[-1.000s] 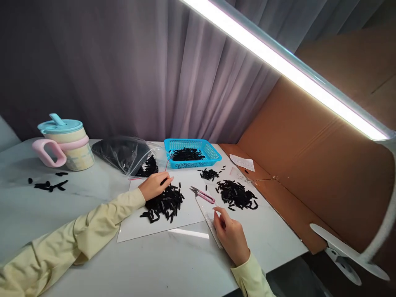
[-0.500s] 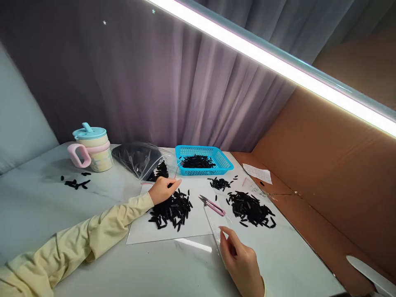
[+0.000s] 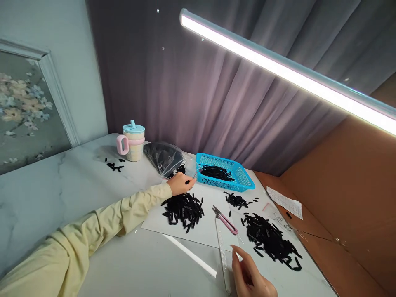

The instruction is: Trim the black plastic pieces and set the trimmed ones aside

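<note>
Left hand [image 3: 182, 184] pinches black piece at zip bag [image 3: 167, 159] mouth, above middle pile [image 3: 184, 209]. Right hand [image 3: 252, 277], fingers loosely curled, steadies clear ruler [image 3: 223, 247]. Your blue basket [image 3: 227, 173] partly filled; two piles remain.

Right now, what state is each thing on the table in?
Left hand: fingers pinched on a black piece at the bag mouth.
Right hand: fingers on the clear ruler.
Plastic bag: open, lying down.
Blue basket: partly filled with black pieces.
Snips: lying flat, blades together.
Mug: upright, lid on.
Lamp bar: lit.
</note>
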Tool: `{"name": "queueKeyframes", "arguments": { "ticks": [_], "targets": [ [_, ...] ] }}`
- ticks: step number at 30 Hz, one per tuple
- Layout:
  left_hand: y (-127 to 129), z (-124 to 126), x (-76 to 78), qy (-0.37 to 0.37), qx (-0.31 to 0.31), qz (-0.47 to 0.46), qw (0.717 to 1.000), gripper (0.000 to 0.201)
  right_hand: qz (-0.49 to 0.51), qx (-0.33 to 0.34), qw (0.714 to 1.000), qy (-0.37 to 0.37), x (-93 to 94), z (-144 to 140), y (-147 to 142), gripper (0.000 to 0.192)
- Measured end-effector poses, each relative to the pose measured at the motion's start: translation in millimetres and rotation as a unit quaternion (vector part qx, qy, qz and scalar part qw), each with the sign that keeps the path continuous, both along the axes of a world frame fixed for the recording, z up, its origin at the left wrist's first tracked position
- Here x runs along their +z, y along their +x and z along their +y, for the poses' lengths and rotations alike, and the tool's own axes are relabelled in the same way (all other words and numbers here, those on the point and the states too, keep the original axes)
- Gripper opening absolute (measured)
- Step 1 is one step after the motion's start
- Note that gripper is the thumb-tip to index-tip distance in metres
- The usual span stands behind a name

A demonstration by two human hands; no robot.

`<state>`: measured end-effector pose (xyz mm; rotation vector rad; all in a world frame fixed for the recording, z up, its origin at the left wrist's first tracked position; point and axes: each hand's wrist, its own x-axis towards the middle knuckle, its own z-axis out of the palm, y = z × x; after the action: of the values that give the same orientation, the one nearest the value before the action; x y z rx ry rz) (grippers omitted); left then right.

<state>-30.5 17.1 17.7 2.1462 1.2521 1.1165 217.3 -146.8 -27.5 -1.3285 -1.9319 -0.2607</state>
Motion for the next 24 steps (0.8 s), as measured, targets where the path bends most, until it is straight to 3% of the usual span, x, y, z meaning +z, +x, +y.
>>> {"name": "queueKeyframes", "arguments": {
  "ticks": [5,9,13,16,18,20,21,23,24],
  "targets": [
    [6.6,-5.0,2.4,-0.041,-0.011,-0.072,0.996,0.037,-0.028,0.029,0.999,0.008,2.4,-0.9,5.8,0.029],
    [13.5,-6.0,7.3,-0.127,-0.032,-0.155,0.979,0.037,-0.095,0.12,0.988,0.017,20.2,-0.4,22.5,0.019],
    [21.8,-4.3,17.0,-0.272,-0.06,-0.246,0.929,0.033,-0.141,0.174,0.974,-0.02,56.6,8.9,31.7,0.018],
    [27.4,-6.3,25.3,-0.371,-0.085,-0.314,0.87,0.034,-0.193,0.235,0.951,-0.054,74.0,28.6,14.6,0.021],
    [31.3,-9.2,30.4,-0.413,-0.097,-0.356,0.833,0.036,-0.194,0.245,0.942,-0.122,77.5,47.8,-7.3,0.019],
    [35.3,-11.7,34.8,-0.438,-0.103,-0.395,0.801,0.037,-0.1,0.251,0.932,-0.243,77.5,69.1,-32.5,0.018],
    [37.1,-12.4,36.8,-0.446,-0.103,-0.412,0.787,0.038,-0.019,0.26,0.909,-0.324,76.9,79.2,-44.9,0.019],
    [39.8,-12.3,39.8,-0.456,-0.099,-0.444,0.765,0.038,0.16,0.289,0.816,-0.474,75.6,95.6,-66.5,0.029],
    [40.4,-11.5,40.7,-0.457,-0.095,-0.459,0.756,0.038,0.196,0.295,0.786,-0.507,75.0,101.3,-75.1,0.034]
  ]
}}
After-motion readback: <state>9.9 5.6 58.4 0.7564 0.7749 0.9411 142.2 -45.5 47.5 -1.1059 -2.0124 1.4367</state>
